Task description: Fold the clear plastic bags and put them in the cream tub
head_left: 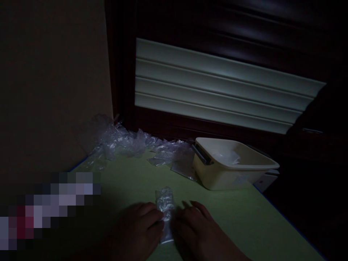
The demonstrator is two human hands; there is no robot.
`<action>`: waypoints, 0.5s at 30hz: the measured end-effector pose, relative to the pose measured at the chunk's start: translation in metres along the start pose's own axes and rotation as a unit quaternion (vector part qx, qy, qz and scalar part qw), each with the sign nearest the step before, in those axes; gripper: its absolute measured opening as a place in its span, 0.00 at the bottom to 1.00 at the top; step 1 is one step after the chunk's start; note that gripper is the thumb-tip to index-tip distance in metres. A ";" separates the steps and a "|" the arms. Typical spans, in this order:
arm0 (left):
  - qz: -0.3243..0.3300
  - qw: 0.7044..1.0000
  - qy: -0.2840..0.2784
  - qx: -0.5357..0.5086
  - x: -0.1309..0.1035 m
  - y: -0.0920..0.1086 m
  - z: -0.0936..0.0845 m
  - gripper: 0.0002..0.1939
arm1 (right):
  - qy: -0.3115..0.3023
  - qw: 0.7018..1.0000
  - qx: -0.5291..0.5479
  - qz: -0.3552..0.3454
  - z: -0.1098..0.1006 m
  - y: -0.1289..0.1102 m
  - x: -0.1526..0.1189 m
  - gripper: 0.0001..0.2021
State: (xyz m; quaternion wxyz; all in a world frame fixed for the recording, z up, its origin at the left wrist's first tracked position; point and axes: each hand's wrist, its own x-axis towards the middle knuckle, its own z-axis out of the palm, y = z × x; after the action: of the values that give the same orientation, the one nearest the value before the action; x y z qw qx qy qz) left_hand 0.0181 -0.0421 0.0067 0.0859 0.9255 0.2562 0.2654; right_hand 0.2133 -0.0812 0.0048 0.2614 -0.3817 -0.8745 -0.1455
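Note:
A small clear plastic packet, narrow and crinkled, lies upright in the view on the green tabletop. My left hand is at its left edge, fingers curled, with the fingertips touching the plastic. On the right side, my right hand rests close by with bent fingers; its fingertips are in shadow, and whether they touch the packet cannot be made out. The light is dim, and what the packet contains is too dark to tell.
Crumpled clear plastic bags spread along the table's back edge. A cream bin with dark handles stands at the back right, some plastic inside. Beyond are a wall and a dark slatted panel. A blurred patch covers the lower left.

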 end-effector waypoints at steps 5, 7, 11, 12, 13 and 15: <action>-0.027 0.998 -0.037 0.030 0.003 -0.002 -0.004 0.12 | -0.067 0.997 0.025 0.009 -0.018 0.009 0.001 0.07; -0.004 0.999 -0.037 0.020 0.004 -0.003 -0.008 0.13 | -0.082 0.996 0.025 -0.006 -0.026 0.012 0.002 0.10; 0.029 0.999 -0.027 -0.036 0.003 -0.001 -0.018 0.13 | -0.080 0.996 0.008 -0.045 -0.029 0.013 0.005 0.13; 0.026 0.998 -0.021 -0.053 0.003 -0.001 -0.020 0.13 | -0.079 0.995 0.002 -0.052 -0.027 0.012 0.005 0.13; 0.021 0.997 -0.015 -0.068 0.003 -0.001 -0.021 0.14 | -0.076 0.995 -0.003 -0.061 -0.025 0.011 0.005 0.12; 0.012 0.995 -0.005 -0.095 0.003 0.000 -0.022 0.15 | -0.070 0.995 -0.005 -0.069 -0.021 0.010 0.005 0.10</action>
State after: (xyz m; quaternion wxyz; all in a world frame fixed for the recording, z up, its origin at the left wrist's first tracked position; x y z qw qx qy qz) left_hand 0.0082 -0.0401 0.0265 0.1713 0.9176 0.2182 0.2848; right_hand 0.2252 -0.0808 0.0252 0.1867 -0.3314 -0.9141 -0.1406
